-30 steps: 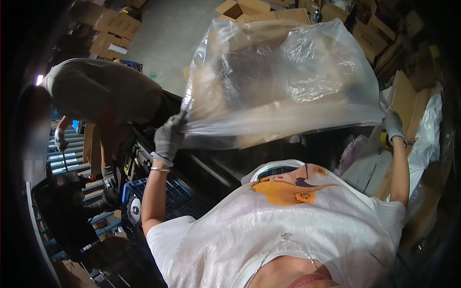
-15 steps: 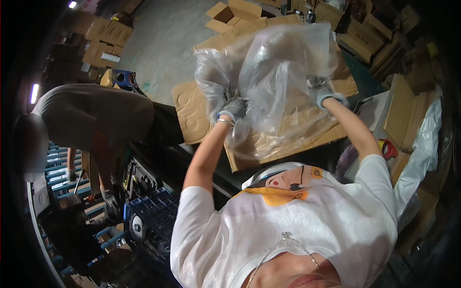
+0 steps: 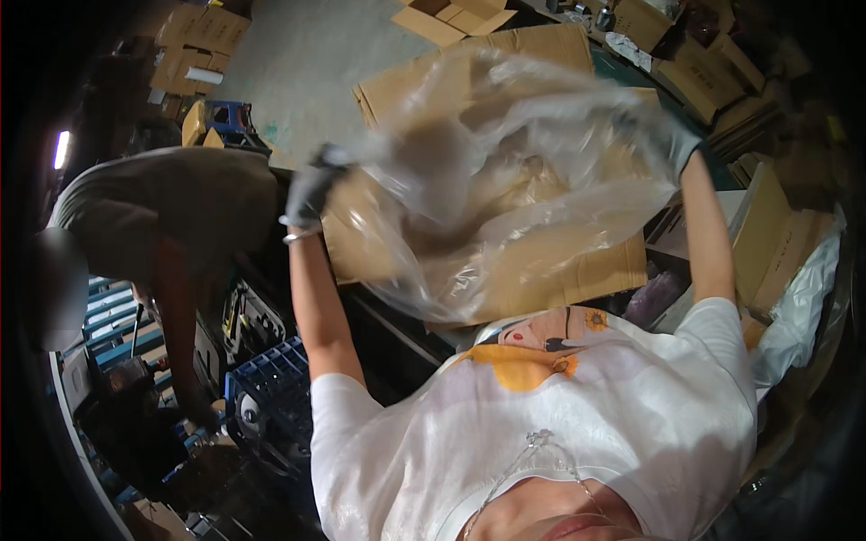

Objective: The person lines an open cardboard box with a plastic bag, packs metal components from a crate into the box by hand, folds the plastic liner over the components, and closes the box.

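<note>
Two gloved hands, one clear plastic sheet [image 3: 532, 212], crumpled and loosely spread over the cardboard [image 3: 591, 270]; the sheet covers most of the cardboard's middle, brown showing through. Left hand [image 3: 312, 191] at the cardboard's left edge, by the sheet's left side, motion-blurred; fingers look bent, can't tell how far they are open or whether they have hold of the plastic. Right hand [image 3: 681, 149] just off the cardboard's right edge, at the sheet's right side; fingers mostly hidden by plastic, opening and hold can't be told. One co-worker [image 3: 171, 198] bent over, left of the cardboard, body blocking part of a blue roller conveyor [image 3: 110, 311]. Near-left of the cardboard: one blue crate [image 3: 271, 383] and one black tool case [image 3: 253, 320]. Beyond the cardboard: one open box [image 3: 442, 20]; far left beyond it, a box stack [image 3: 191, 41], count unclear, with one white roll [image 3: 204, 75]. Right of the cardboard: several open boxes, overlapping, one being a brown box [image 3: 708, 79], plus one white plastic wrap [image 3: 798, 320]. One purple bundle [image 3: 651, 298] near the cardboard's near-right corner. The wearer's white shirt [image 3: 541, 424] blocks the area nearest the cardboard's near edge.
</note>
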`<action>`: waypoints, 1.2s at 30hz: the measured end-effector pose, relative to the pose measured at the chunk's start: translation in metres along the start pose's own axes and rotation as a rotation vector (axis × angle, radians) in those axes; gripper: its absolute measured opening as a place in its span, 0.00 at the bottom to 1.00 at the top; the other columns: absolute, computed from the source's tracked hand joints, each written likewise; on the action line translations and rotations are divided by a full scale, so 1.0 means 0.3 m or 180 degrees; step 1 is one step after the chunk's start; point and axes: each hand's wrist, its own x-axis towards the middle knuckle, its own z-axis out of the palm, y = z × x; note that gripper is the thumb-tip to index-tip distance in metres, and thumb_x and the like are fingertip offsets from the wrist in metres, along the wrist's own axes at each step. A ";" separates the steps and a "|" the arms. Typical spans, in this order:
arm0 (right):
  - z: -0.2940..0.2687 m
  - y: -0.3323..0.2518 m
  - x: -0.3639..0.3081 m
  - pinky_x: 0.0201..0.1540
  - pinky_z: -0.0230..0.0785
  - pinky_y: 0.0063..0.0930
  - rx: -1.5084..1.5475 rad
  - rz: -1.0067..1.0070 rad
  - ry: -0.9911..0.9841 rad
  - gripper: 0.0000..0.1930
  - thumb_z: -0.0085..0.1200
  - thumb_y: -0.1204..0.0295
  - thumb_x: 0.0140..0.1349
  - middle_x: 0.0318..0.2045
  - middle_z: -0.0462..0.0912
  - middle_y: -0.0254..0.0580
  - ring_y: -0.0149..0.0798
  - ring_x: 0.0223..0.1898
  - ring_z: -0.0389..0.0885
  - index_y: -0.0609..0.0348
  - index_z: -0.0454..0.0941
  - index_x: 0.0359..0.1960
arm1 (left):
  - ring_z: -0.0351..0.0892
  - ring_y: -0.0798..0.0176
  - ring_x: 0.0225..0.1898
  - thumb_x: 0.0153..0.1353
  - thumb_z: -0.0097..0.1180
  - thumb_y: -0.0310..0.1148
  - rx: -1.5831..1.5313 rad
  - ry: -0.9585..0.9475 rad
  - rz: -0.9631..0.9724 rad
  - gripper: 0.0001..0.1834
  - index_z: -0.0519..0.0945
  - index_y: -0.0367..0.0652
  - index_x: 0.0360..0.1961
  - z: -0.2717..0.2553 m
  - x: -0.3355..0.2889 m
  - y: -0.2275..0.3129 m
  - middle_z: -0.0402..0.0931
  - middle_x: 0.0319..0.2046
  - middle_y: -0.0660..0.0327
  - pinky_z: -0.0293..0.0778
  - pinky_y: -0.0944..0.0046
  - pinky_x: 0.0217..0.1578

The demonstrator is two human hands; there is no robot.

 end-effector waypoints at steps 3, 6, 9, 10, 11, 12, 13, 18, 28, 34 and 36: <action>-0.167 0.016 0.029 0.61 0.62 0.38 -0.3880 0.1366 0.3171 0.38 0.59 0.53 0.55 0.64 0.64 0.47 0.45 0.61 0.67 0.51 0.59 0.65 | 0.71 0.50 0.54 0.39 0.74 0.43 0.3004 0.2732 0.0647 0.44 0.69 0.42 0.59 -0.161 -0.017 0.252 0.71 0.53 0.47 0.65 0.53 0.56; -0.083 -0.095 -0.164 0.66 0.55 0.44 -0.3388 -0.1092 0.3127 0.42 0.60 0.52 0.54 0.69 0.54 0.43 0.47 0.67 0.57 0.46 0.53 0.68 | 0.63 0.45 0.61 0.37 0.74 0.44 0.1910 0.2238 0.1617 0.47 0.67 0.43 0.60 -0.128 -0.207 0.570 0.66 0.57 0.48 0.59 0.47 0.61; 0.109 -0.203 -0.263 0.66 0.55 0.43 -0.3915 -0.2342 0.2140 0.42 0.61 0.53 0.52 0.66 0.59 0.43 0.49 0.66 0.59 0.49 0.55 0.67 | 0.59 0.46 0.64 0.37 0.72 0.51 0.0923 -0.0364 0.2056 0.52 0.62 0.46 0.64 0.022 -0.336 0.748 0.63 0.62 0.51 0.58 0.47 0.62; 0.148 -0.225 -0.278 0.66 0.55 0.42 -0.4203 -0.2901 0.1176 0.41 0.61 0.54 0.52 0.64 0.64 0.45 0.50 0.65 0.61 0.50 0.57 0.66 | 0.60 0.48 0.63 0.38 0.72 0.50 0.1163 -0.0614 0.2057 0.51 0.63 0.45 0.64 0.072 -0.344 0.739 0.64 0.61 0.52 0.59 0.49 0.61; 0.145 -0.191 -0.269 0.66 0.55 0.42 -0.4232 -0.2865 0.1203 0.41 0.61 0.54 0.52 0.64 0.64 0.45 0.50 0.65 0.61 0.50 0.57 0.66 | 0.61 0.49 0.63 0.38 0.71 0.49 0.1388 -0.0854 0.2099 0.50 0.63 0.45 0.64 0.128 -0.351 0.695 0.64 0.61 0.53 0.61 0.51 0.60; 0.129 -0.122 -0.226 0.64 0.58 0.41 -0.4742 -0.2329 0.0770 0.37 0.61 0.56 0.51 0.59 0.69 0.46 0.50 0.62 0.65 0.53 0.61 0.63 | 0.66 0.50 0.59 0.40 0.70 0.47 0.1364 -0.0832 0.2038 0.47 0.65 0.45 0.62 0.187 -0.344 0.613 0.68 0.57 0.53 0.64 0.52 0.56; 0.141 -0.090 -0.195 0.62 0.61 0.40 -0.5176 -0.1846 0.0274 0.34 0.62 0.57 0.51 0.54 0.75 0.48 0.50 0.58 0.70 0.56 0.66 0.60 | 0.70 0.52 0.56 0.42 0.69 0.45 0.1364 -0.0792 0.1889 0.44 0.66 0.45 0.61 0.226 -0.345 0.500 0.72 0.53 0.54 0.67 0.54 0.53; 0.230 -0.073 -0.428 0.50 0.70 0.40 -0.3358 0.0317 -0.2784 0.24 0.59 0.60 0.52 0.42 0.82 0.48 0.47 0.45 0.80 0.56 0.74 0.50 | 0.79 0.52 0.45 0.56 0.61 0.40 -0.1438 -0.3524 -0.0568 0.30 0.70 0.44 0.59 0.159 -0.445 0.177 0.76 0.48 0.49 0.74 0.58 0.44; 0.458 0.186 -0.328 0.47 0.72 0.40 -0.3961 -0.1760 -0.0510 0.27 0.58 0.62 0.51 0.42 0.80 0.50 0.48 0.45 0.80 0.55 0.71 0.54 | 0.78 0.48 0.44 0.51 0.62 0.40 0.1561 -0.1119 0.1690 0.30 0.71 0.47 0.57 0.475 -0.504 0.277 0.77 0.42 0.49 0.74 0.53 0.45; 0.493 0.261 -0.409 0.43 0.75 0.42 -0.4175 -0.0800 -0.1165 0.22 0.57 0.64 0.52 0.38 0.83 0.47 0.47 0.39 0.83 0.46 0.77 0.51 | 0.80 0.51 0.36 0.51 0.58 0.36 0.1450 -0.1793 0.0763 0.22 0.76 0.50 0.50 0.561 -0.651 0.245 0.78 0.35 0.55 0.76 0.55 0.37; 0.495 0.257 -0.429 0.43 0.75 0.41 -0.4212 -0.1156 -0.1071 0.23 0.57 0.63 0.52 0.38 0.83 0.47 0.48 0.39 0.83 0.45 0.76 0.53 | 0.77 0.51 0.47 0.50 0.63 0.41 0.1451 -0.1800 0.1301 0.34 0.69 0.49 0.60 0.436 -0.637 0.367 0.75 0.49 0.53 0.73 0.57 0.48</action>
